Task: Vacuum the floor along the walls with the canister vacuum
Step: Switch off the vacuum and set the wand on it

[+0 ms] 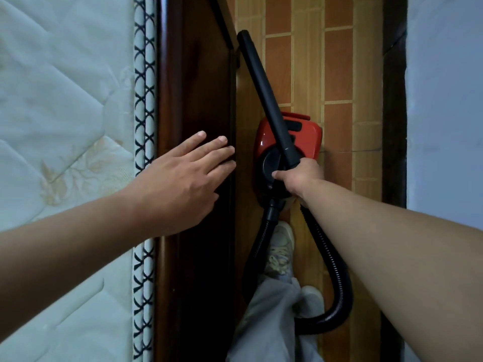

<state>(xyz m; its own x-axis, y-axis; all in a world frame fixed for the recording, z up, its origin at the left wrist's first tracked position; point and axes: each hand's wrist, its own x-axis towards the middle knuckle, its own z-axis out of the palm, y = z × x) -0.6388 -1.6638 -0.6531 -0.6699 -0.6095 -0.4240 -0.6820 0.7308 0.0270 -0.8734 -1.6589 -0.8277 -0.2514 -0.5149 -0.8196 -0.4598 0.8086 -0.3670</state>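
- Head view, looking straight down a narrow strip of floor (337, 69) between bed and wall (444, 100).
- Right grip (300, 178): clenched round the lower end of the black wand (264, 92), thumb pointing left, forearm coming in from lower right.
- Wand slants up and left from that grip and crosses over the vacuum in the picture. Its far tip is just beside the edge of the dark wood bed frame (193, 74); can't tell if the tip touches the floor.
- Vacuum (311, 137): red canister with a black round cap, sitting on the floor between bed frame and wall, nearer the frame, directly below the right grip.
- Hose (339, 270): black, ribbed, leaves the near end of the vacuum, loops down past the shoes and back up the right side, passing behind the right forearm.
- Left grip (183, 184): released, fingers straight and slightly spread, palm down over the bed frame top. Contact with the wood can't be told.
- Mattress (65, 100): pale, quilted, fills the left, with a black-and-white patterned edge band next to the frame.
- Dark skirting (394, 126) runs along the foot of the wall.
- Near shoe (281, 246) is pale, just behind the vacuum; second shoe (311, 299) is lower right, inside the hose loop.
- Grey trouser leg (266, 322) at the bottom centre.
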